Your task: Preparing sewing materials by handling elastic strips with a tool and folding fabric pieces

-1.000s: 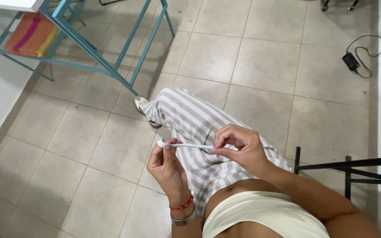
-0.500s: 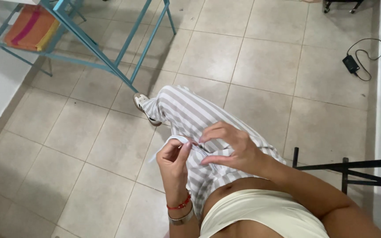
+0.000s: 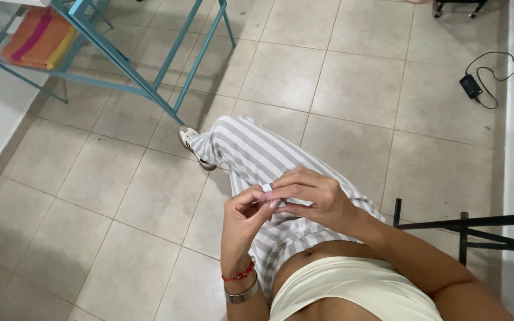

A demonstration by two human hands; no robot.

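Looking down over the lap: two hands meeting just above the striped trousers (image 3: 251, 157), one small white object (image 3: 267, 188) between them. Right hand (image 3: 310, 199) closed around it, fingers curled and pressed together, pinching the white piece at the fingertips, with more white showing under the palm toward the wrist. Long axis apparently running left to right across the lap, though mostly hidden by the fingers, so hard to call for sure. Left hand (image 3: 242, 217) just beside it, thumb and forefinger drawn together at the same end, touching or nearly touching the exposed tip; cannot tell whether actually gripping. Visible tip pointing toward the left hand, the bulk of it buried in the right, so the right hand carrying it.

Count: one white object, two hands, one red string bracelet (image 3: 238, 276) and one metal bangle (image 3: 242, 293) on the left wrist. One shoe (image 3: 190, 140) showing on the tile floor (image 3: 352, 89). Far top left, one blue metal frame (image 3: 150, 65) with folded orange cloth (image 3: 37, 38); top right, one black cable with adapter (image 3: 471, 86); right edge, one black metal frame (image 3: 477, 229).
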